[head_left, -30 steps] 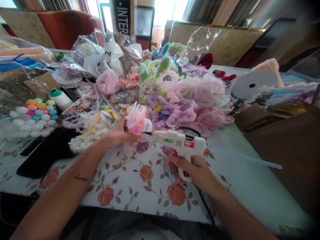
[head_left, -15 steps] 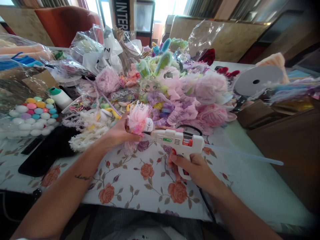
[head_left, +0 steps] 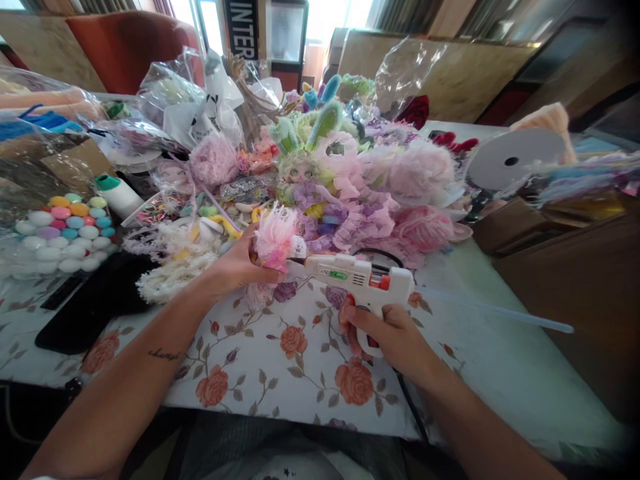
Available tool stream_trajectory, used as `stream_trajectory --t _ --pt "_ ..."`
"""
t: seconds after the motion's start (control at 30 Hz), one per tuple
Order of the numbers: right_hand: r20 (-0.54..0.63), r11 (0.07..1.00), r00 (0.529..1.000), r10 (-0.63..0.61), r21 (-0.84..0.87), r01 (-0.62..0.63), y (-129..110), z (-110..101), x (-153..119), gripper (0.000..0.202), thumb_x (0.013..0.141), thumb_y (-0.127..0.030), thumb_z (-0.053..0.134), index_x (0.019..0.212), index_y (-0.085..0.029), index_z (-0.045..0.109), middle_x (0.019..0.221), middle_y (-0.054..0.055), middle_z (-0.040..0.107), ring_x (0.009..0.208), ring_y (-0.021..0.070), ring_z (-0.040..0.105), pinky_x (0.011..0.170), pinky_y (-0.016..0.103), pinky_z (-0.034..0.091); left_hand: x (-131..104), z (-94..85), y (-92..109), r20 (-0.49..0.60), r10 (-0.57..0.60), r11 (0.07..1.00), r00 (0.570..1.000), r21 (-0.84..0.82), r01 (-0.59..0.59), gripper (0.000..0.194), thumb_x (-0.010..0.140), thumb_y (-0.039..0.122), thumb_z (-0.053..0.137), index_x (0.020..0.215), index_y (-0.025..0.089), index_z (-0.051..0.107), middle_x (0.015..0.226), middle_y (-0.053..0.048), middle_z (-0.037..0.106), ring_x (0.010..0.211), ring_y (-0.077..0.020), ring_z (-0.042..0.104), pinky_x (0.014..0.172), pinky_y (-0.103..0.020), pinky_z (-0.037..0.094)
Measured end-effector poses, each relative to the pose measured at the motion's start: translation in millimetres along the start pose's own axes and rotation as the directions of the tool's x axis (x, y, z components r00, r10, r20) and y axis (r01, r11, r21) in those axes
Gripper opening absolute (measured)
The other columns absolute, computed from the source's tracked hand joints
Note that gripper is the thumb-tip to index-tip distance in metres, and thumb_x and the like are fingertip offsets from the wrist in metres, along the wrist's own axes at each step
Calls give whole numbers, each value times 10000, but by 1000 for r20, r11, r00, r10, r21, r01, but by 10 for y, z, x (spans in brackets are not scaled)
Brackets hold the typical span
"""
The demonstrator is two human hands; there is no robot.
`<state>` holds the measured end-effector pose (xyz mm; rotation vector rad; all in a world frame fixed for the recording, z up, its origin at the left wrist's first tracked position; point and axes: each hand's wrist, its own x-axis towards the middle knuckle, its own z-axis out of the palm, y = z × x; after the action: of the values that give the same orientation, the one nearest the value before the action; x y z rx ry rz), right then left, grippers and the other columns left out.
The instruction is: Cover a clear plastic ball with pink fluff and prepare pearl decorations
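My left hand (head_left: pixel 250 263) is closed round a fluffy pink yarn piece (head_left: pixel 277 237), which has a small whitish part on its right side. In my right hand (head_left: pixel 377 327) is a white glue gun (head_left: pixel 363 277) with an orange trigger, its nozzle pointing left at the pink piece. Whether the nozzle touches it I cannot tell. From the gun's back a long clear glue stick (head_left: pixel 505 311) sticks out to the right. A black cord hangs below the grip.
Behind my hands lie a doll (head_left: pixel 300 175), lilac ruffles (head_left: pixel 367 217) and pink yarn (head_left: pixel 425 230). At the left are pompoms (head_left: pixel 75 230), a thread cone (head_left: pixel 120 195) and a black flat object (head_left: pixel 90 313). A cardboard box (head_left: pixel 570 287) and a white spool (head_left: pixel 500 163) stand right.
The glue gun and my right hand have shifted slightly to the right, widening the gap to the pink piece. My left hand has kept its place.
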<state>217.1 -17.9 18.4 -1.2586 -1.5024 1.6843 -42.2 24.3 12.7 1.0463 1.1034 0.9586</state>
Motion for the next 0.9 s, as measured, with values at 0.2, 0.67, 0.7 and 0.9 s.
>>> stream_trajectory --t 0.2,0.67,0.7,0.9 --pt "-23 1000 1000 5 5 -5 1 -7 5 285 817 -433 623 739 -171 540 570 -7 566 403 84 502 390 200 370 22 -33 -54 36 31 1000 999 2 -31 899 547 167 908 1304 272 434 1095 -60 678 910 -254 715 658 -262 597" --pt "-64 998 998 18 63 -14 38 1 32 312 778 -456 680 752 -168 562 640 7 581 424 102 522 368 208 346 13 -20 -53 42 12 1000 999 7 -12 879 550 177 909 1283 284 435 1057 -41 679 881 -243 724 604 -233 584" --pt "-66 998 998 20 62 -16 43 1 33 310 775 -451 685 754 -168 563 637 6 581 421 99 519 368 207 345 10 -15 -46 36 12 1000 999 5 -12 881 547 178 910 1283 283 438 1057 -41 678 883 -242 723 608 -234 584" --pt "-48 999 999 6 42 -4 68 -22 15 320 809 -470 647 753 -168 558 663 10 582 438 96 530 381 206 354 2 9 -3 0 -3 1000 1000 -2 3 944 511 179 925 1306 277 426 1051 -43 676 869 -237 718 599 -241 581"
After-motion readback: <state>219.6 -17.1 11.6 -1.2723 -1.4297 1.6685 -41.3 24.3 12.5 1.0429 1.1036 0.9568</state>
